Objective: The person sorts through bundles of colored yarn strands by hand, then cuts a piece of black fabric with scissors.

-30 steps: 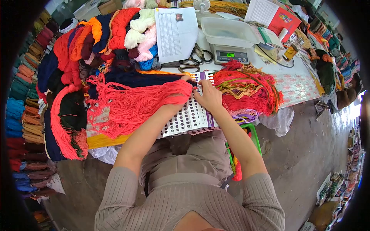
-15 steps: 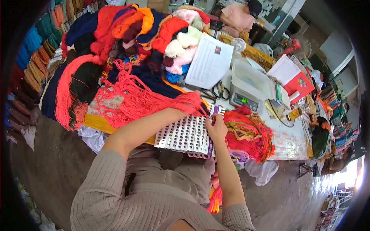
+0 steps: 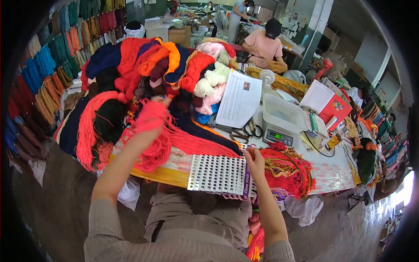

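My left hand (image 3: 162,103), partly hidden and smeared by motion, is closed on coral yarn (image 3: 150,117) above the table's left half. From there, long coral strands (image 3: 192,142) stretch right, toward the white card with rows of punched holes (image 3: 217,174) at the table's front edge. My right hand (image 3: 255,160) is at the card's upper right corner, its fingers pinched together. What lies between those fingertips is too small to make out. Just left of them ends a navy skein (image 3: 207,136). Right of this hand sits a pile of mixed red and green yarn (image 3: 288,170).
Heaped skeins (image 3: 131,61) cover the table's back left. Behind the card are scissors (image 3: 252,129), a printed sheet (image 3: 238,100) and a scale (image 3: 279,136) bearing a clear tub (image 3: 284,111). A seated person (image 3: 267,43) works beyond.
My left hand has swung left and away from the card, drawing the coral yarn with it. My right hand stays by the card's corner. The view has tilted up.
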### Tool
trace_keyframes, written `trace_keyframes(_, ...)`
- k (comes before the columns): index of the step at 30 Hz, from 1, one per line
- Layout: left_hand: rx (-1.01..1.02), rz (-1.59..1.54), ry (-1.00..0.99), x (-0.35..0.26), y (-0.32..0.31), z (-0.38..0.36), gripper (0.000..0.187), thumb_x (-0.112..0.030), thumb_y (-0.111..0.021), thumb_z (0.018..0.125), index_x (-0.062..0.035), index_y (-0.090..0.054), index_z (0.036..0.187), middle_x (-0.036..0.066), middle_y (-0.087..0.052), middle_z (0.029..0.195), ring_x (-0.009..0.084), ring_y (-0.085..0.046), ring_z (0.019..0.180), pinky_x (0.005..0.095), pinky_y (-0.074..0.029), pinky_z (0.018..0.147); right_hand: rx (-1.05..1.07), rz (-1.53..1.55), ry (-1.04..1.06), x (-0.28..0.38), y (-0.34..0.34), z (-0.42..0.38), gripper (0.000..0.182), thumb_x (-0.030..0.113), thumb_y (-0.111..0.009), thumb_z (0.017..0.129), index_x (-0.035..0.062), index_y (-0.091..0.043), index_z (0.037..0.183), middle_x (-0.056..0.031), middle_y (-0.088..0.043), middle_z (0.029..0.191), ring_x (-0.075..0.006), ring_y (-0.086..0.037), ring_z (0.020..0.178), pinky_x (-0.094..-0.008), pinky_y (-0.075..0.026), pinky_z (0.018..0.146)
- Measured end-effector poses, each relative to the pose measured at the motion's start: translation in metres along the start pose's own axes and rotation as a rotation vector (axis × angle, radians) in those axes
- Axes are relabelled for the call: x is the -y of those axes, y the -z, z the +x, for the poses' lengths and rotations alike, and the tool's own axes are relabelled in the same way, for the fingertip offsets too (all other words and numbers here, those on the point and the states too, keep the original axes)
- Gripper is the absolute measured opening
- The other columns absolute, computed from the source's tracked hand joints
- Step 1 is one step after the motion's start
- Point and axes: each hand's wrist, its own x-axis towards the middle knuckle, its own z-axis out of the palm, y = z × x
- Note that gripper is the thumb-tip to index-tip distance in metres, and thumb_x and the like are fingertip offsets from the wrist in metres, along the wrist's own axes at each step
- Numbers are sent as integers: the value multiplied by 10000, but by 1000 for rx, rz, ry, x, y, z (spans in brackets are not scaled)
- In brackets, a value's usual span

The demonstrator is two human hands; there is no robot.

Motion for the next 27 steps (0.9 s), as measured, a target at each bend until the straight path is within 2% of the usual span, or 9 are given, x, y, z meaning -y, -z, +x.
trace_keyframes(4,219,321,-730,-140,11,-75,460,-243,-595,804,-124,-516,1241,139,-434,1290,342,-418,1188,442,-340,996,186,448,216,109,-39,-33,395,332,-376,962,-4,-545,1083,-81,-587,1023,-150,-535,989,-287,-401,886)
trace_keyframes(6,279,144,-866,-168,25,-85,497,-333,-556,838,-122,-481,1282,153,-396,1330,361,-362,1238,466,-272,1045,297,817,-206,129,-69,-60,474,389,-289,972,2,-536,1088,-72,-575,1030,-152,-522,970,-304,-409,868)
trace_keyframes(9,514,-328,-546,-155,44,-75,583,-451,-448,894,-78,-409,1340,142,-330,1400,310,-302,1293,455,-232,1065,1098,896,-151,168,-34,-99,510,499,-402,925,6,-536,932,1,-525,624,-82,-437,514,-207,-327,487)
trace_keyframes(14,1688,-1612,-110,-84,66,-82,687,-544,-429,893,71,-494,1193,200,-518,1214,275,-539,1101,401,-393,965,1235,1163,-320,193,41,-127,377,381,-479,928,5,-503,902,41,-392,502,-32,-326,378,-193,-215,355)
trace_keyframes(15,1367,-1711,-209,-99,62,-86,599,-497,-436,908,64,-564,1071,191,-607,1033,269,-624,922,377,-484,845,1124,1105,-304,192,30,-127,320,344,-442,952,30,-481,907,43,-368,500,-36,-301,366,-196,-205,348)
trace_keyframes(17,799,-1546,-3,-116,21,-105,435,-360,-447,934,45,-575,1027,166,-627,914,243,-645,741,335,-525,686,1208,1031,-625,207,15,-121,283,321,-391,976,55,-472,927,44,-337,489,-44,-276,357,-199,-198,340)
trace_keyframes(19,885,-1166,-31,-130,-14,-126,297,-210,-437,924,26,-562,1054,119,-625,858,194,-615,596,283,-504,547,1247,981,-704,205,10,-120,274,319,-367,984,69,-473,953,41,-325,489,-50,-260,355,-198,-205,336)
trace_keyframes(23,1813,-897,420,-136,10,-152,237,-182,-484,892,1,-584,1004,60,-583,678,102,-540,529,234,-406,483,1266,988,-736,199,19,-116,324,327,-433,962,24,-548,952,7,-464,554,-35,-333,388,-182,-256,359)
trace_keyframes(27,2170,-1014,-210,-160,76,-128,267,-165,-516,861,50,-569,1011,48,-529,603,113,-530,519,241,-393,473,1367,691,-238,155,22,-133,358,250,-681,824,-3,-590,1061,6,-613,790,-40,-514,657,-204,-402,528)
